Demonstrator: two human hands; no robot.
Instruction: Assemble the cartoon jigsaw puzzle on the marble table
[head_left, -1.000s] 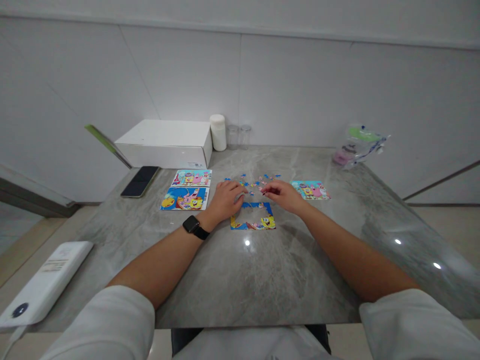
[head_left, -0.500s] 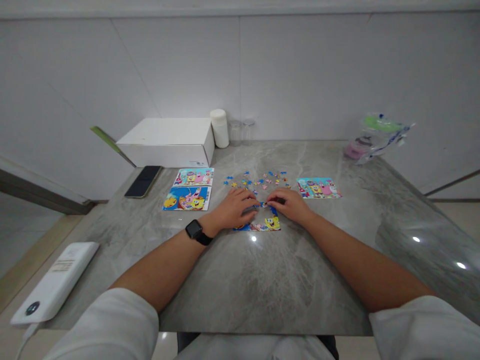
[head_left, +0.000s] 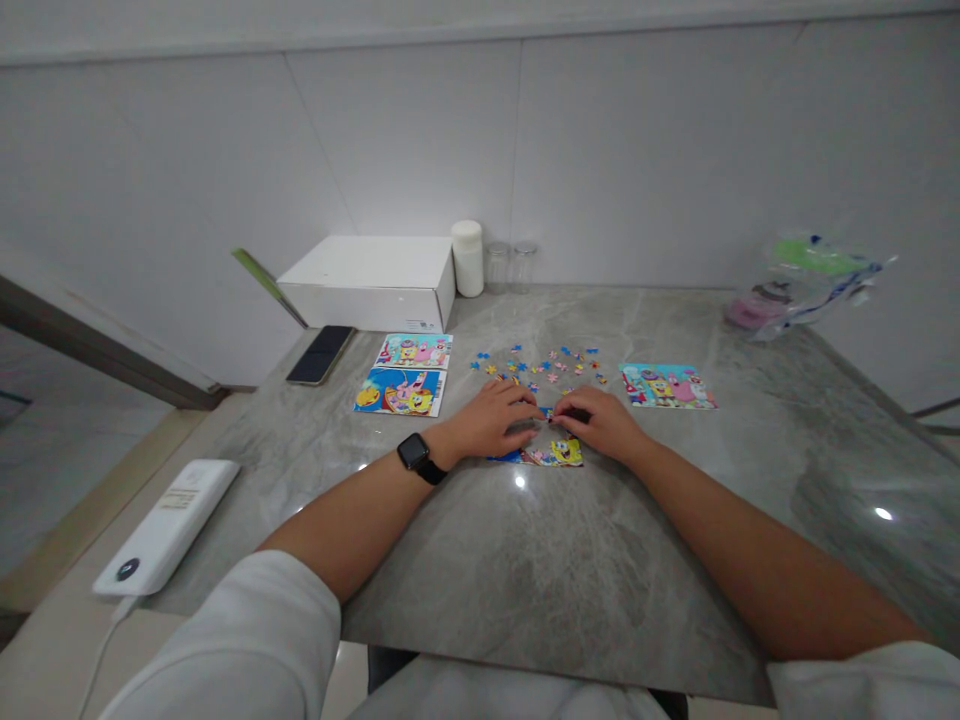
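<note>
Just in front of me on the table lies a partly joined jigsaw puzzle (head_left: 566, 454), its lower strip showing a yellow cartoon face. My left hand (head_left: 495, 418), with a black watch at the wrist, rests over the puzzle's left side, fingers stretched and thumb apart. From the right, my right hand (head_left: 600, 422) pinches a small puzzle piece (head_left: 550, 418) at the upper edge, close to the left fingertips. Part of the puzzle is hidden beneath both hands. Loose puzzle pieces (head_left: 553, 378) are scattered just beyond them.
Two picture cards (head_left: 401, 393) lie at left and a similar picture (head_left: 667, 387) at right. Behind are a phone (head_left: 321, 355), white box (head_left: 367, 280), white bottle (head_left: 468, 260), two glasses (head_left: 523, 265) and a plastic bag (head_left: 802, 285). A white power bank (head_left: 169, 525) sits at the left edge.
The whole view has shifted, so everything appears farther right. My right hand now covers the puzzle's right side more, hiding blue pieces seen before. The left hand stays over the puzzle.
</note>
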